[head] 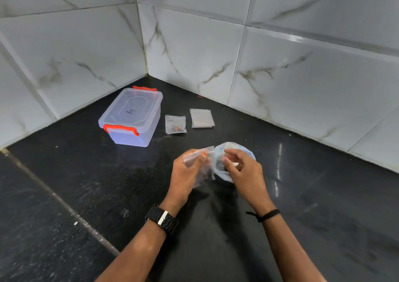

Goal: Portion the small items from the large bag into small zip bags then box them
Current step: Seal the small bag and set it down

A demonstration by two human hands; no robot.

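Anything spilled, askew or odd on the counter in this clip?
Nothing stands out. The lidded box, one filled zip bag and the empty zip bag stack lie tidily; the left hand holds a small bag, no spills visible.

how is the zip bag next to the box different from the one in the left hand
The zip bag by the box lies flat on the counter, untouched; the held zip bag is off the counter, pinched by the left hand. Both are small, clear, with dark items inside.
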